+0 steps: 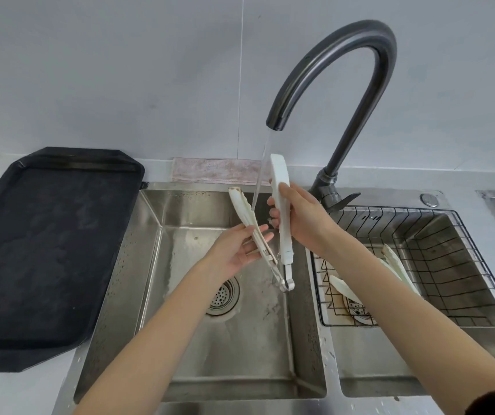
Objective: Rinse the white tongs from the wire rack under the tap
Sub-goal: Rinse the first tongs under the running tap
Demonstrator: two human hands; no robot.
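My right hand [301, 223] has its fingers [273, 215] curled round one arm of the white tongs [282, 217], gripping it about midway with that arm standing nearly upright. My left hand [237, 250] lies palm up with its fingers nearly straight, the other arm of the tongs resting across them and my thumb lying along it; I cannot tell how firmly it is held. The two arms are spread wide in a V, joined at the metal hinge low down, above the left basin of the sink [180, 369]. The stream of water [261, 175] from the dark curved tap [360, 55] falls between the two arms, just beside the upright one.

To the right, the wire rack [450, 265] sits in the right basin, with more white utensils [396, 265] lying in it, partly hidden by my right forearm. A round drain strainer [225, 295] shows in the left basin's floor. On the table to the left lies a black tray [45, 250], and a pinkish cloth [210, 172] lies along the wall behind the sink.
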